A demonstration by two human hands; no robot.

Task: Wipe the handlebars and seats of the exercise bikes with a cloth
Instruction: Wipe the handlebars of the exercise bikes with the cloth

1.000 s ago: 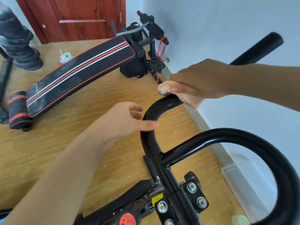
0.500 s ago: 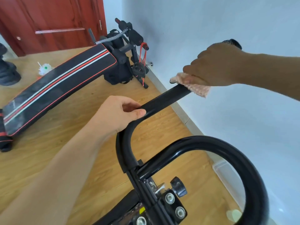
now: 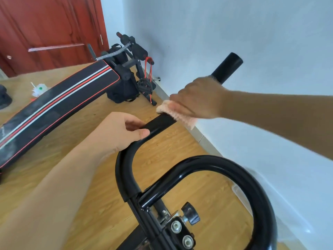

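The exercise bike's black handlebar (image 3: 126,170) curves up from the clamp at the bottom and runs as a straight grip toward the upper right, ending in a round tip (image 3: 228,66). My right hand (image 3: 200,98) wraps a pink fluffy cloth (image 3: 178,115) around the middle of that grip. My left hand (image 3: 119,132) grips the same bar lower down, just above the bend, thumb on top. A second bar loop (image 3: 225,165) arcs at the lower right. No seat is in view.
A black sit-up bench (image 3: 59,98) with red and white stripes lies on the wooden floor to the left, its frame and red bands near the wall. A red door (image 3: 48,29) stands behind. The white wall runs close on the right. A clamp knob (image 3: 190,212) sits below.
My right hand has slid the cloth back down the grip from near the tip toward my left hand, uncovering the tip. My left hand closed on the bar during the last second.
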